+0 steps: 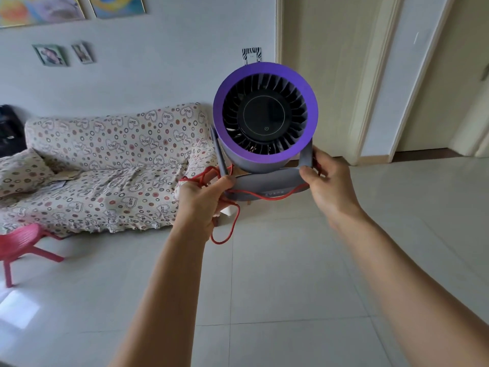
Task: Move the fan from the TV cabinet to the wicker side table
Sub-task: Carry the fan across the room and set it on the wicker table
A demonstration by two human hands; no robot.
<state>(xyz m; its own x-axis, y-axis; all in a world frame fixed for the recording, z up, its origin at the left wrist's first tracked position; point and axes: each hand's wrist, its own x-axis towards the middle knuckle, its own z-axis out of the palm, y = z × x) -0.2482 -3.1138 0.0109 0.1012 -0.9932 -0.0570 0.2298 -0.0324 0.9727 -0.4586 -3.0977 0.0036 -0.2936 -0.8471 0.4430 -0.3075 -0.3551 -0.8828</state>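
Fan [265,116] rides mid-carry at twelve o'clock, my left grip [201,200] and right grip [328,186] each closed round its base [270,181]; next I must find the wicker counter, unseen here.

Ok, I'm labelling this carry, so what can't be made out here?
Head view:
The wicker side table and TV cabinet: outside the frame.
End of the red cord: lost behind the left hand and the base of the fan.
Fingertips of the right hand: behind the fan's stand.
Lettering on the base: too small to read.
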